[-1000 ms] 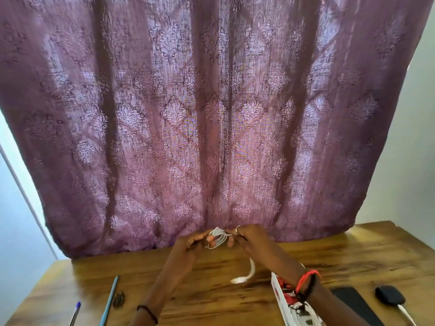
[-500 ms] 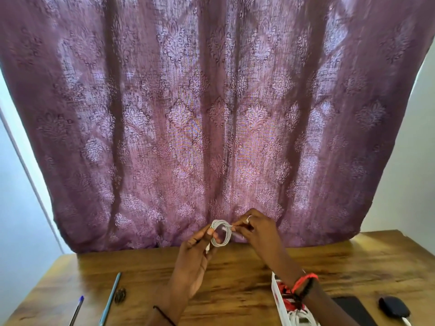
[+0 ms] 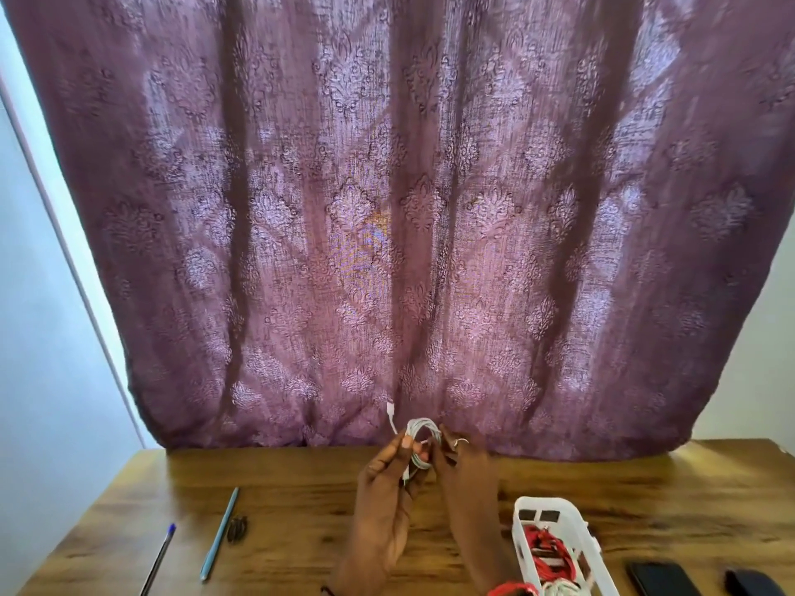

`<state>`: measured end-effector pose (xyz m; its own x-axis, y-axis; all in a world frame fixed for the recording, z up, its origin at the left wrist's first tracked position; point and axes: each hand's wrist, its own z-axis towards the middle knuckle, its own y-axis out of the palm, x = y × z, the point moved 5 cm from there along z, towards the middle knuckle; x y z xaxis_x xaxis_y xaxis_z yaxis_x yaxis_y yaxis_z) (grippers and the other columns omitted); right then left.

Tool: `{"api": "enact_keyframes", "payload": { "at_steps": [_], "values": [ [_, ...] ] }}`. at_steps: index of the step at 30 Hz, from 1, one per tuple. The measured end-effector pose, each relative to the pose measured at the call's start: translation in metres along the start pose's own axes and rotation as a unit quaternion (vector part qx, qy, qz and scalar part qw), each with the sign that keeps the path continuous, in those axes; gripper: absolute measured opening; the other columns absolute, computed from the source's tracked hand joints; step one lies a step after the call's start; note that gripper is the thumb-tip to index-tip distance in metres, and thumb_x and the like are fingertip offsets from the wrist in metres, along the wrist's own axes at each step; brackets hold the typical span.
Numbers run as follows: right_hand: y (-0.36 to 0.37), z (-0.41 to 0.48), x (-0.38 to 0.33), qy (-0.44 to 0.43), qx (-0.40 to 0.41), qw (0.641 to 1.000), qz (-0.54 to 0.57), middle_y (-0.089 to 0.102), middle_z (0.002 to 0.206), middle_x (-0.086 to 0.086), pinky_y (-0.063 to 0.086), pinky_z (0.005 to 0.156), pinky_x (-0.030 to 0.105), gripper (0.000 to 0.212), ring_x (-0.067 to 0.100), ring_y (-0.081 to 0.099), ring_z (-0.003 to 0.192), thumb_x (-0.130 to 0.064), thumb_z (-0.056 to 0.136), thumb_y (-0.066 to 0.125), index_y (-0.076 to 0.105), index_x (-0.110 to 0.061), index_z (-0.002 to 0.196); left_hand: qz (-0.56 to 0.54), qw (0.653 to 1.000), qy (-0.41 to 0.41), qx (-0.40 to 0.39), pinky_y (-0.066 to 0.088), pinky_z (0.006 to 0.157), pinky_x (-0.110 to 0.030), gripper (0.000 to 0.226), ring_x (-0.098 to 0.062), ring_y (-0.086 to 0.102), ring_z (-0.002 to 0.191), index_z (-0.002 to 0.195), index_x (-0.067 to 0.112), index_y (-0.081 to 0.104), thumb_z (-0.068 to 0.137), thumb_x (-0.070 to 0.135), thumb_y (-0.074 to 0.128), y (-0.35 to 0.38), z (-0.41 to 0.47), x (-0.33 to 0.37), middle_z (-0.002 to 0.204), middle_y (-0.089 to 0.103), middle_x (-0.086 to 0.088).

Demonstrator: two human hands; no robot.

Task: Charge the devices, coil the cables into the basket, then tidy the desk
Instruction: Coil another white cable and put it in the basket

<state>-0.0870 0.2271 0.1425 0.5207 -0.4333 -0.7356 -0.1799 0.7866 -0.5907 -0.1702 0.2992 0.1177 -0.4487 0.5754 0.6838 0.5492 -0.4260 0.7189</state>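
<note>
Left hand (image 3: 387, 479) and right hand (image 3: 466, 471), upright over a wooden desk (image 3: 301, 488), each pinch a coiled white cable (image 3: 423, 440); purple curtain (image 3: 387, 208) behind.

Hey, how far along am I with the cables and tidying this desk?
Done: a red cable lies in the basket. In hand: the left hand and right hand hold a white cable, coiled, its plug end loose. Left: put it in the basket, then tidy the pens and phone on the desk.
</note>
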Motion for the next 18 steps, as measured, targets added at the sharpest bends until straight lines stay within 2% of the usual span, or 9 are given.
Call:
{"api": "enact_keyframes", "payload": {
  "at_steps": [4, 7, 10, 14, 16, 18],
  "values": [
    [0.005, -0.001, 0.006, 0.057, -0.037, 0.997, -0.031, 0.066, 0.107, 0.012, 0.044, 0.081, 0.032, 0.036, 0.029, 0.060, 0.102, -0.039, 0.091, 0.052, 0.065, -0.010, 0.109, 0.019, 1.000, -0.020, -0.005, 0.056, 0.066, -0.025, 0.023, -0.015, 0.066, 0.069, 0.106, -0.009, 0.061, 0.086, -0.004, 0.049, -0.005, 0.002, -0.003, 0.084, 0.065, -0.014],
    [0.006, 0.000, 0.009, 0.062, -0.011, 0.998, 0.015, 0.071, 0.096, 0.010, 0.051, 0.078, 0.038, 0.031, 0.029, 0.064, 0.093, -0.037, 0.086, 0.060, 0.069, -0.011, 0.100, 0.052, 0.998, -0.019, -0.001, 0.056, 0.067, -0.025, 0.030, -0.019, 0.063, 0.076, 0.111, -0.014, 0.058, 0.084, -0.001, 0.052, -0.011, 0.007, -0.004, 0.098, 0.062, -0.023],
    [0.000, -0.001, 0.009, 0.075, 0.006, 0.996, 0.044, 0.072, 0.092, 0.008, 0.050, 0.075, 0.031, 0.027, 0.027, 0.066, 0.090, -0.033, 0.081, 0.066, 0.071, -0.011, 0.096, 0.082, 0.997, -0.009, -0.011, 0.054, 0.069, -0.025, 0.032, -0.019, 0.061, 0.079, 0.112, -0.014, 0.058, 0.086, 0.003, 0.053, -0.013, 0.011, -0.005, 0.106, 0.060, -0.027],
    [-0.008, -0.002, 0.009, 0.079, 0.012, 0.994, 0.078, 0.073, 0.087, 0.003, 0.042, 0.066, 0.024, 0.022, 0.019, 0.066, 0.083, -0.031, 0.077, 0.071, 0.072, -0.013, 0.090, 0.149, 0.988, 0.020, -0.020, 0.051, 0.080, -0.028, 0.026, -0.022, 0.063, 0.089, 0.105, -0.009, 0.065, 0.087, 0.008, 0.056, -0.013, 0.011, -0.005, 0.103, 0.067, -0.023],
    [-0.010, -0.003, 0.010, 0.078, 0.005, 0.992, 0.103, 0.073, 0.081, -0.001, 0.041, 0.061, 0.020, 0.018, 0.013, 0.065, 0.077, -0.030, 0.075, 0.072, 0.074, -0.016, 0.085, 0.246, 0.967, 0.062, -0.026, 0.050, 0.085, -0.027, 0.019, -0.017, 0.064, 0.093, 0.096, 0.002, 0.071, 0.087, 0.012, 0.058, -0.013, 0.009, -0.002, 0.098, 0.072, -0.015],
    [-0.010, -0.004, 0.013, 0.080, -0.010, 0.989, 0.125, 0.073, 0.076, -0.005, 0.048, 0.066, 0.021, 0.016, 0.008, 0.066, 0.076, -0.032, 0.073, 0.073, 0.074, -0.019, 0.083, 0.374, 0.918, 0.125, -0.029, 0.046, 0.079, -0.016, 0.017, 0.002, 0.062, 0.083, 0.085, 0.017, 0.073, 0.090, 0.011, 0.058, -0.013, 0.009, 0.004, 0.082, 0.074, 0.007]
  ]
}}
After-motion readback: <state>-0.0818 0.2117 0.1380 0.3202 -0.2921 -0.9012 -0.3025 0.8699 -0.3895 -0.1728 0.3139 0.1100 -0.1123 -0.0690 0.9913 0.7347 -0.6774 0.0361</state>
